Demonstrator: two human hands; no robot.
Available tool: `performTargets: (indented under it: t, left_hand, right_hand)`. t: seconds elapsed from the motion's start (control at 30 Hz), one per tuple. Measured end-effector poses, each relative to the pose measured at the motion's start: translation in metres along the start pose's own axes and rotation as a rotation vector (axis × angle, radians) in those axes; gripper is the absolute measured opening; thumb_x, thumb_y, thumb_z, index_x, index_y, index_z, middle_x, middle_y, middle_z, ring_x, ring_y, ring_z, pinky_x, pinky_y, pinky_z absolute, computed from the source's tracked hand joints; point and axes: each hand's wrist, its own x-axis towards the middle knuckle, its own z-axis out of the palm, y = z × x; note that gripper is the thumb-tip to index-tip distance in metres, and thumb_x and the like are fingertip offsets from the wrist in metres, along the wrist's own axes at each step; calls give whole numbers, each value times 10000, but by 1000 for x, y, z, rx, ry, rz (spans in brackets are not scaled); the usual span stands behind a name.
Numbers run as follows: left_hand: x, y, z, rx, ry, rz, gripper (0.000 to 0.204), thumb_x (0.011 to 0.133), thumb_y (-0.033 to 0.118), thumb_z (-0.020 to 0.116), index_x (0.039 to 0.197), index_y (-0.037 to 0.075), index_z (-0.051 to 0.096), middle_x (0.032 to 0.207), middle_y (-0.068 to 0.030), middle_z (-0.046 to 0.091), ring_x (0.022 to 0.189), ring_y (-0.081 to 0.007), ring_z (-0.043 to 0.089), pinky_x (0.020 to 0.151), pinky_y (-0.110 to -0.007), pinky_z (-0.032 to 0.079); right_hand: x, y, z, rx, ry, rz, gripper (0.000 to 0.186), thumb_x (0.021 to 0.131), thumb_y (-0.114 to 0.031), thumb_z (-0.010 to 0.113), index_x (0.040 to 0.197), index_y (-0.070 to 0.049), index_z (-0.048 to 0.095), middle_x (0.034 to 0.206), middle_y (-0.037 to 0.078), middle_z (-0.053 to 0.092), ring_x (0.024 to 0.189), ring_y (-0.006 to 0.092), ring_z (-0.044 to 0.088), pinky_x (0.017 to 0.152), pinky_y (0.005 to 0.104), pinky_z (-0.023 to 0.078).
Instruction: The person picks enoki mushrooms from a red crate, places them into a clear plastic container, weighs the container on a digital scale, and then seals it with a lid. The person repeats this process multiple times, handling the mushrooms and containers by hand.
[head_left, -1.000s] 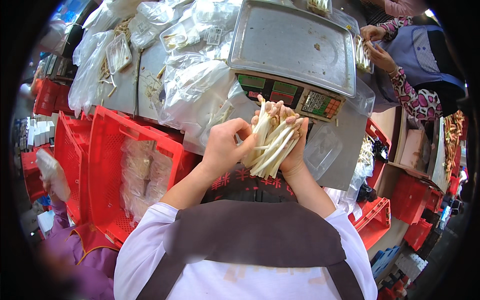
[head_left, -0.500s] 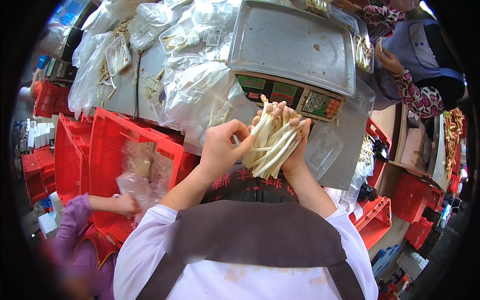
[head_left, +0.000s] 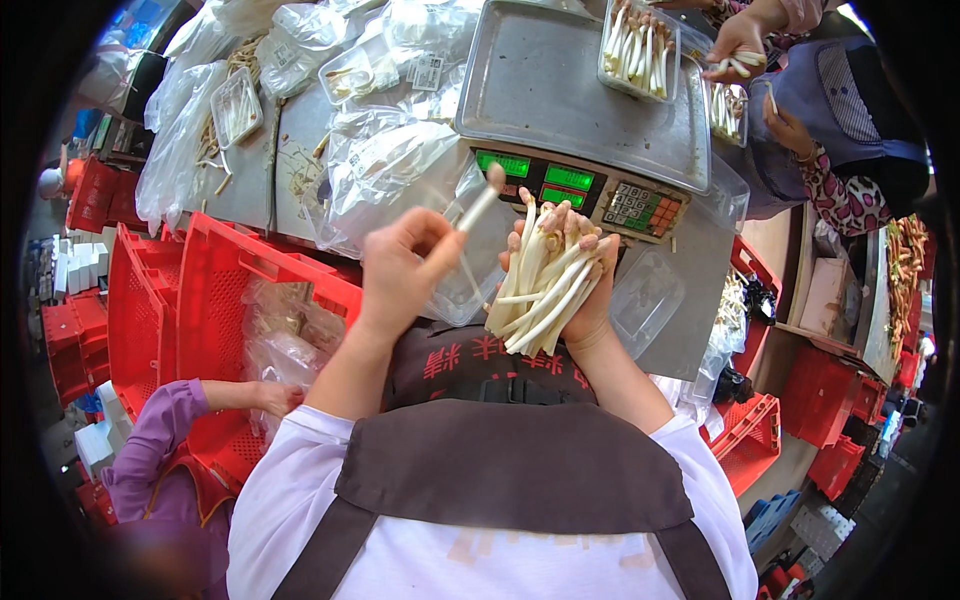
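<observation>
The left hand (head_left: pixel 402 265) pinched a single stalk (head_left: pixel 479 209), blurred, between thumb and fingers, just left of the bundle (head_left: pixel 548 285). The right hand (head_left: pixel 597 307) cupped that bundle from its right, on the near side of the scale (head_left: pixel 585 100). Each stalk was probably light, firm yet easily snapped; mid-stem seemed the safest hold, sparing the tips. The stalks looked slender and creamy white, with blunt pinkish-brown tips facing far.
</observation>
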Motion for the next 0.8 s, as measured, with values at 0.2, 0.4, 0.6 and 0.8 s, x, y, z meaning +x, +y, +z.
performTargets:
  t: [0.2, 0.4, 0.6, 0.8]
  left_hand:
    - [41, -2, -19, 311, 395, 441, 211, 863, 132, 628, 1004, -20, 588, 912, -91, 628, 838, -119, 591, 719, -253, 472]
    - [8, -13, 6, -384, -259, -25, 483, 851, 129, 634, 1265, -13, 432, 1275, -130, 481, 1174, -224, 468, 959, -355, 408]
    - [-11, -19, 59, 217, -194, 353, 1043, 702, 204, 779, 1439, -3, 70, 1403, -217, 324, 1295, -296, 363, 1064, -384, 310]
    - [-10, -32, 56, -541, -264, -87, 878, 756, 55, 699, 1436, -10, 148, 1393, -161, 369, 1288, -223, 372, 1071, -339, 297]
  right_hand:
    - [3, 0, 3, -21, -4, 23, 1084, 659, -824, 504, 1372, -27, 325, 1237, 172, 474, 1160, 344, 504, 941, 515, 429]
    - [6, 2, 13, -60, 139, -20, 957, 740, -792, 429, 1358, -64, 364, 1270, 188, 472, 1167, 353, 496, 973, 509, 412]
    - [-4, 4, 13, -264, 310, -66, 712, 842, -593, 518, 1345, -105, 392, 1311, 120, 481, 1187, 275, 495, 997, 450, 413]
    - [-17, 7, 22, -541, 263, -26, 606, 820, -203, 690, 1328, -91, 381, 1243, 71, 518, 1145, 214, 520, 972, 392, 435]
